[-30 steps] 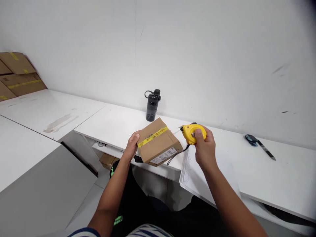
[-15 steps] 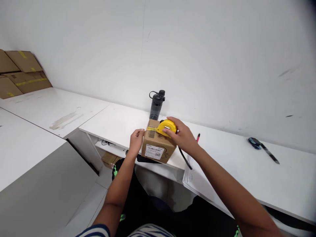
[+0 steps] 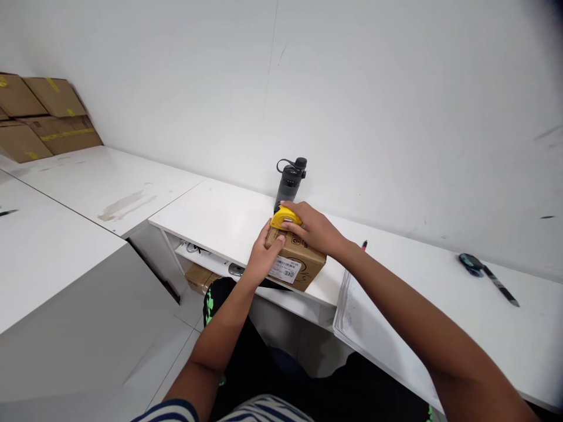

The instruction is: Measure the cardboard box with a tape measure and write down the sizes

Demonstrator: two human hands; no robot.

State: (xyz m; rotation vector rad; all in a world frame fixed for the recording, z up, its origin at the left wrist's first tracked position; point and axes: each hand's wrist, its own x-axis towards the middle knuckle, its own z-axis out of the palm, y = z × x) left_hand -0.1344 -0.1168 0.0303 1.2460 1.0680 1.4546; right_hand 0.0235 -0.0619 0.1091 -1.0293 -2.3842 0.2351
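Observation:
A small cardboard box with a white label sits at the front edge of the white desk. My right hand is closed around a yellow tape measure, which it holds against the box's top at the back left. No drawn-out blade shows. My left hand grips the box by its left corner, thumb on top and fingers partly hidden along the side. Just behind the tape measure stands a dark water bottle with a loop on its lid.
A stack of papers lies right of the box, with a red-tipped pen behind it. Farther right are a dark round-headed object and a black pen. Larger cartons are piled far left. An open shelf runs under the desk.
The yellow blade seen along the box top is no longer visible. My left hand has moved from the blade's end onto the box corner, and the tape measure has shifted toward the box's back left.

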